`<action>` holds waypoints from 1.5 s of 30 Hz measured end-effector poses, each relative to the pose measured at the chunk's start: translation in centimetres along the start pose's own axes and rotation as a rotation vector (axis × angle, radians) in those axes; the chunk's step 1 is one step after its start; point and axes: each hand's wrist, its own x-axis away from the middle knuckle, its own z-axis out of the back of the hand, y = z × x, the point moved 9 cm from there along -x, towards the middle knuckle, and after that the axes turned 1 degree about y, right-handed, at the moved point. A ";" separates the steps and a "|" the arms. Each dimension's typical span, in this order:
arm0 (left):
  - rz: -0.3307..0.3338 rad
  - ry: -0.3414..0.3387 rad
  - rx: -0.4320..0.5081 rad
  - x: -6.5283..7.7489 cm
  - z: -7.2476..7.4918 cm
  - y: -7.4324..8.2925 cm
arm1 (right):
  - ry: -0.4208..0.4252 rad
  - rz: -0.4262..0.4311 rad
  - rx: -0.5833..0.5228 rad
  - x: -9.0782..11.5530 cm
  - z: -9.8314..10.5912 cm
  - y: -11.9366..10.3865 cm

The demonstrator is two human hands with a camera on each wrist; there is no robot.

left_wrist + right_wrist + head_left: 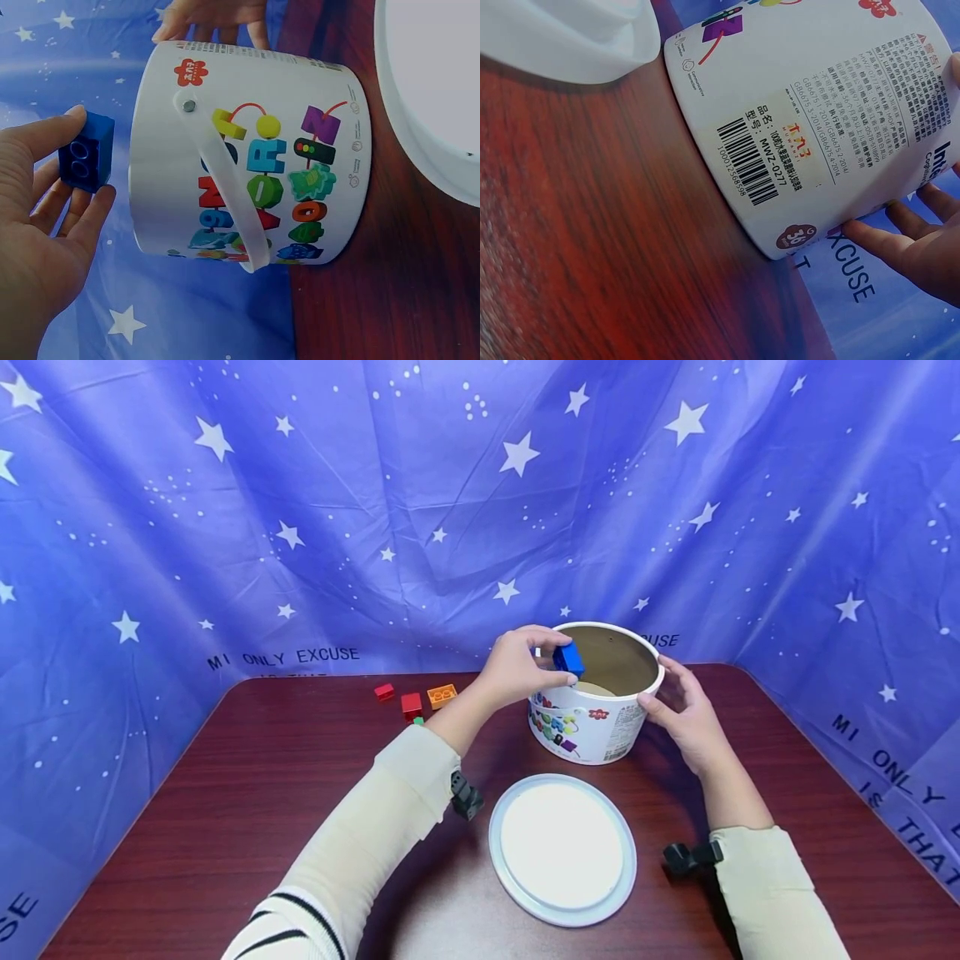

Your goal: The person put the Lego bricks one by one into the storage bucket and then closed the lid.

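In the head view my left hand (519,667) pinches a blue toy brick (570,660) between thumb and fingers, at the near left of the rim of a white bucket (588,735). The left wrist view shows the hollow, tubed underside of the brick (86,159). The bucket stands upright without its lid, and part of its tan inside is visible. Around its right side, my right hand (684,714) holds the bucket, thumb at the front of the rim and fingers farther back. Fingers (877,240) rest against its printed wall in the right wrist view.
A round white lid (562,852) lies in front of the bucket on the dark red table (225,802). Left of the bucket lie red bricks (412,705), an orange brick (442,696) and a green piece (418,721) partly behind the left arm. A starry blue curtain (420,510) hangs behind.
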 end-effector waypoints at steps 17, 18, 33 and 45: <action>0.048 0.038 -0.137 -2.8 -0.7 -1.9 | -0.003 -0.007 0.008 0.0 0.0 0.2; 0.050 0.035 -0.103 -2.8 -0.8 -2.1 | -0.003 -0.009 0.011 0.0 -0.1 0.2; 0.069 0.045 0.131 -2.0 0.1 -3.3 | 0.001 -0.012 0.011 0.0 0.0 0.2; -0.034 0.097 0.127 0.1 2.6 -3.7 | 0.002 0.002 -0.007 -0.1 0.0 0.2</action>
